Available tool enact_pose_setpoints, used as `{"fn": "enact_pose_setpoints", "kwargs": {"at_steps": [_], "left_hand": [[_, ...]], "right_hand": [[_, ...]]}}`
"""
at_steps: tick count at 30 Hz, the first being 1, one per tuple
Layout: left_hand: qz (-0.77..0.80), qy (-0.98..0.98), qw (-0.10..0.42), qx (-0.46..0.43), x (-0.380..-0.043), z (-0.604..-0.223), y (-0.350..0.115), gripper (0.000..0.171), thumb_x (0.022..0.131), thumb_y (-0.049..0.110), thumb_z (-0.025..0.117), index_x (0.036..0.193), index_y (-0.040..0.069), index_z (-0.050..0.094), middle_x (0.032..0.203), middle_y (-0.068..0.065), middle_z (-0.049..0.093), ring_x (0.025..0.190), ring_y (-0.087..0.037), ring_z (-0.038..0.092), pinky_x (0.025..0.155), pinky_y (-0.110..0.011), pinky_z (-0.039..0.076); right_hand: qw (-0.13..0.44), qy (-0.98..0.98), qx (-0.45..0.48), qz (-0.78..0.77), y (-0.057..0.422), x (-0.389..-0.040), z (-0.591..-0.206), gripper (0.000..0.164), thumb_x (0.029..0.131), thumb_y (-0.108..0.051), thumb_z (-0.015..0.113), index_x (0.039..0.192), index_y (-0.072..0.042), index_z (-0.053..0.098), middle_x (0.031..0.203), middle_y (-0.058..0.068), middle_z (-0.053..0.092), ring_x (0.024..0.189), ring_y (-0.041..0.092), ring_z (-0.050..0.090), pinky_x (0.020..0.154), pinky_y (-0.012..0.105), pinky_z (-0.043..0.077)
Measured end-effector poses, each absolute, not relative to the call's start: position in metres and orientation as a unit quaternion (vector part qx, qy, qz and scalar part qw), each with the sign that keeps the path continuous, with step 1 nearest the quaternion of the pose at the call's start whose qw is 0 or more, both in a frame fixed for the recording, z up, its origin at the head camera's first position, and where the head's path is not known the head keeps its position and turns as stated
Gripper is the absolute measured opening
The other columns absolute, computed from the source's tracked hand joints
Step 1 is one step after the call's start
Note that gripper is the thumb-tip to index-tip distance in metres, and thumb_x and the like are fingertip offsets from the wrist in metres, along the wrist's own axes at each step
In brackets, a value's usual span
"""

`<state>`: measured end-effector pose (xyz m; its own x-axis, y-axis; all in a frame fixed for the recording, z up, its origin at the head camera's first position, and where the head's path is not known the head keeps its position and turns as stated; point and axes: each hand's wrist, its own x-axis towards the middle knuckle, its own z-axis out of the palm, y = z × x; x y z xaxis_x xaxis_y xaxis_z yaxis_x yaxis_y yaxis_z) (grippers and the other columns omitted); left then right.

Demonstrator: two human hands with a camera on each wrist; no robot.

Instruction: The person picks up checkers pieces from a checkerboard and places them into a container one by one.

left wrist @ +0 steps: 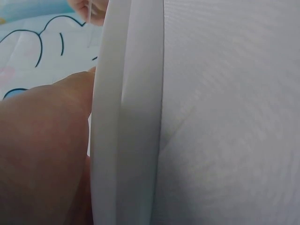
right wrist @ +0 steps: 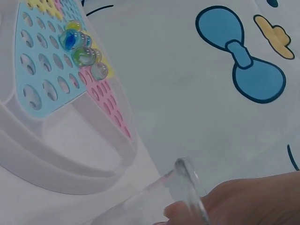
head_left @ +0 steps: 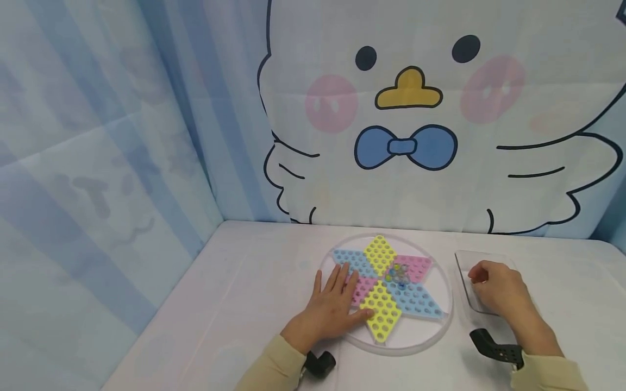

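Note:
My left hand (head_left: 330, 309) rests on the left side of a round Chinese checkers board (head_left: 423, 345), its fingers spread straight over the pink and blue sections. Several glass marbles (right wrist: 84, 47) sit clustered near the board's middle, towards its right side. The right hand (head_left: 504, 288) is at a clear plastic box (head_left: 464, 271) to the right of the board. Its fingers are curled, and one fingertip shows by the box wall in the right wrist view. Whether anything is between those fingers is hidden. In the left wrist view, the board's white rim (left wrist: 126, 112) stands beside the left hand.
A pale cloth (head_left: 235, 298) covers the table, which ends at a printed cartoon curtain (head_left: 406, 195) behind. Striped blue fabric (head_left: 98, 190) hangs along the left side. Black wrist devices (head_left: 496, 347) sit near both cuffs.

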<state>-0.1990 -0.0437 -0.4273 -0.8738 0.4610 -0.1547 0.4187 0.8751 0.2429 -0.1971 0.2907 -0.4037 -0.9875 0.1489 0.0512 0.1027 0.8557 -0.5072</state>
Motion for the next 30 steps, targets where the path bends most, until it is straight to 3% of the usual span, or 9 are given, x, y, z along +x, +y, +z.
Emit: {"fn": "enact_pose_setpoints", "kwargs": {"at_steps": [18,21,24,25,30], "left_hand": [[0.102,0.963,0.104,0.229,-0.201,-0.43,-0.043,0.09,0.094,0.074,0.034,0.161,0.018,0.012,0.169,-0.005,-0.003,0.156,-0.025,-0.003,0.123,-0.058,-0.004],[0.099,0.963,0.104,0.228,-0.201,-0.431,-0.043,0.09,0.094,0.074,0.034,0.161,0.018,0.012,0.169,-0.005,-0.003,0.156,-0.025,-0.003,0.123,-0.058,-0.004],[0.094,0.964,0.101,0.226,-0.201,-0.43,-0.043,0.091,0.093,0.075,0.034,0.161,0.018,0.012,0.169,-0.005,-0.002,0.157,-0.025,-0.003,0.123,-0.059,-0.003],[0.093,0.965,0.1,0.226,-0.201,-0.43,-0.043,0.091,0.093,0.075,0.034,0.161,0.018,0.012,0.169,-0.005,-0.002,0.157,-0.025,-0.003,0.123,-0.059,-0.003],[0.091,0.965,0.099,0.226,-0.201,-0.43,-0.042,0.091,0.093,0.075,0.034,0.161,0.019,0.012,0.169,-0.005,-0.002,0.157,-0.025,-0.002,0.123,-0.059,-0.003]], "right_hand": [[0.212,-0.926,-0.028,0.31,0.272,-0.187,-0.388,0.015,0.093,-0.003,0.06,0.107,0.001,0.066,0.102,0.025,0.069,0.096,0.041,0.063,0.078,0.053,0.056],[0.222,-0.918,-0.009,0.328,0.265,-0.186,-0.384,0.016,0.094,-0.006,0.06,0.108,0.0,0.066,0.106,0.023,0.069,0.099,0.038,0.064,0.08,0.025,0.057],[0.22,-0.911,0.011,0.35,0.258,-0.186,-0.38,0.016,0.096,-0.009,0.061,0.11,-0.002,0.066,0.108,0.021,0.069,0.101,0.034,0.063,0.074,0.0,0.043],[0.218,-0.908,0.017,0.356,0.256,-0.186,-0.38,0.016,0.096,-0.01,0.061,0.11,-0.002,0.066,0.108,0.02,0.069,0.101,0.034,0.063,0.073,-0.004,0.036],[0.204,-0.904,0.025,0.375,0.246,-0.186,-0.38,0.017,0.098,-0.013,0.06,0.111,-0.004,0.066,0.108,0.019,0.069,0.101,0.031,0.063,0.074,-0.005,0.036]]}}
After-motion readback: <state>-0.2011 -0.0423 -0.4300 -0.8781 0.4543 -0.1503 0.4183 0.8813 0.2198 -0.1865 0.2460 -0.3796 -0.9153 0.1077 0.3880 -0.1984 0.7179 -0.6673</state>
